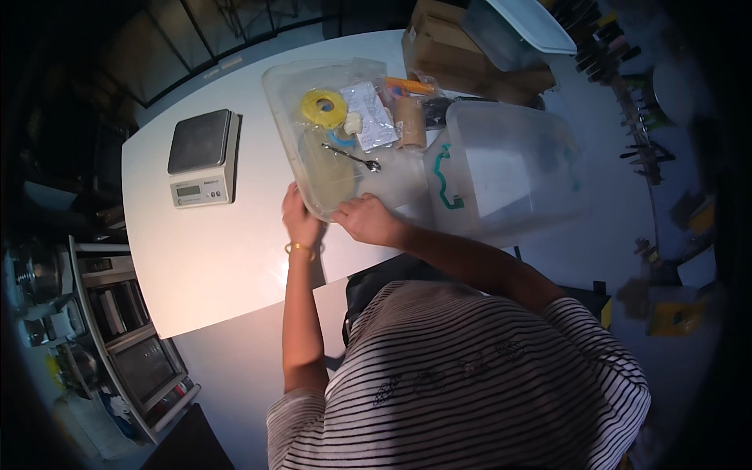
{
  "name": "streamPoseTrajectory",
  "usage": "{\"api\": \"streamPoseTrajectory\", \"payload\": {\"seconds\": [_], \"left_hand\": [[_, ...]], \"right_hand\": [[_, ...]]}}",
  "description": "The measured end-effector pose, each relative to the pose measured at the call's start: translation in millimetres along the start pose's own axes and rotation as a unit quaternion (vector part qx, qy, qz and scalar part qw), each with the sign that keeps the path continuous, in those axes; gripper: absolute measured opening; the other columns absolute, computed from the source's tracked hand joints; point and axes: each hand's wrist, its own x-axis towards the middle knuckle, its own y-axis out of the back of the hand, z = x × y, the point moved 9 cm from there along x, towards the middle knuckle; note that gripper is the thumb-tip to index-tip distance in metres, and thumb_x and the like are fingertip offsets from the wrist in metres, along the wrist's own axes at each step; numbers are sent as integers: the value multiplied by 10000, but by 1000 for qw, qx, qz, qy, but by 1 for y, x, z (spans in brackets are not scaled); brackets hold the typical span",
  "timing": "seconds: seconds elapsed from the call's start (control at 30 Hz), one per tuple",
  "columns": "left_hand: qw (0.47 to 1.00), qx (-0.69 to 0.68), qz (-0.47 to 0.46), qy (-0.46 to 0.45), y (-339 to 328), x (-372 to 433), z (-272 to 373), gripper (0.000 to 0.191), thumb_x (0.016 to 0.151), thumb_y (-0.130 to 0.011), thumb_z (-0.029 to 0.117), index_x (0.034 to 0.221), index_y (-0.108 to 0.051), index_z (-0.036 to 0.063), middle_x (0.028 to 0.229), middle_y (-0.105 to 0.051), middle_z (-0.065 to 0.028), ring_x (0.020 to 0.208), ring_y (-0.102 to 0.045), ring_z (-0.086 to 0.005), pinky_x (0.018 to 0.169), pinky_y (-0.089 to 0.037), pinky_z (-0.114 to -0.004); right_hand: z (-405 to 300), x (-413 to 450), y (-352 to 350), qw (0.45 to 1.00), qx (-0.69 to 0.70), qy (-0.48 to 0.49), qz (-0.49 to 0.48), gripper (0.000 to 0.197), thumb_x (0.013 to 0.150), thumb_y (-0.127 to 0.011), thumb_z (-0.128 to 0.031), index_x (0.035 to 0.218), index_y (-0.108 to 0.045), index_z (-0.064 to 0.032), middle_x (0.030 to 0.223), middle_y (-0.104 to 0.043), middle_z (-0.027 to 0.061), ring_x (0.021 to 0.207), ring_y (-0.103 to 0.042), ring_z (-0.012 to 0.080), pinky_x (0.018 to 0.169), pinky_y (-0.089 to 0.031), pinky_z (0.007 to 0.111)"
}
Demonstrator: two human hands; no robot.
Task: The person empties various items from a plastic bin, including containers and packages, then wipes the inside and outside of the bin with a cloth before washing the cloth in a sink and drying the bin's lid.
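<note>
A shallow translucent plastic tray or lid (286, 141) lies on the white table before me. My right hand (370, 220) grips its near rim, close to the rounded corner. Against the outside of the same corner is my left hand (301, 217), its fingers partly hidden behind the rim. Inside rest a yellow ring-shaped roll (310, 110), a metal spoon (352, 156), a white printed packet in clear film (370, 114) and a brown wrapped roll (410, 126). A small cream object (352, 123) and a blue curved piece (341, 139) sit among them.
A digital scale (200, 150) stands on the white table (235, 264) to the left. At right is a translucent bin (517, 170) with a green handle (440, 176). Behind it are a cardboard box (446, 53) and another clear container (529, 29). A shelf unit (126, 329) stands lower left.
</note>
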Motion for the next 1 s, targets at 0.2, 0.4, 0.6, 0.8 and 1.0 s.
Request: {"api": "streamPoseTrajectory", "payload": {"seconds": [0.2,0.4,0.6,0.8,1.0], "left_hand": [[968,244,-61,-2,-15,2,-75,328,734,-551,322,974,-586,103,832,-626,-117,793,-586,-333,664,-466,-402],[754,-602,76,253,20,-95,-21,426,887,-417,247,1244,-391,15,1090,-539,-110,1008,-540,-247,875,-447,-361],[967,-73,196,144,43,-80,-32,442,703,-595,29,1084,-376,-17,906,-515,-114,812,-497,-198,749,-422,-281],[984,138,84,68,58,-21,-29,525,622,-656,93,1092,-477,-55,930,-586,-194,851,-577,-314,768,-457,-341],[990,-30,-28,138,48,67,-63,280,645,-628,29,913,-570,-29,803,-626,-83,688,-591,-173,631,-477,-271]], "right_hand": [[-19,31,-7,996,25,53,65,91,599,-570,-86,662,-516,-124,651,-499,31,626,-532,208,587,-381,325],[4,12,-16,998,35,29,35,45,626,-522,-93,670,-528,-101,668,-497,51,642,-513,208,619,-373,324],[-41,5,-37,994,60,96,-15,44,669,-515,-142,672,-548,-113,669,-516,30,652,-530,178,655,-383,306],[-45,-7,-36,995,43,76,-57,42,693,-504,-131,687,-546,-135,642,-525,2,653,-548,153,676,-384,283],[-47,-16,-6,994,59,72,-56,35,685,-527,-122,660,-516,-146,660,-517,-14,697,-545,135,706,-382,269]]}}
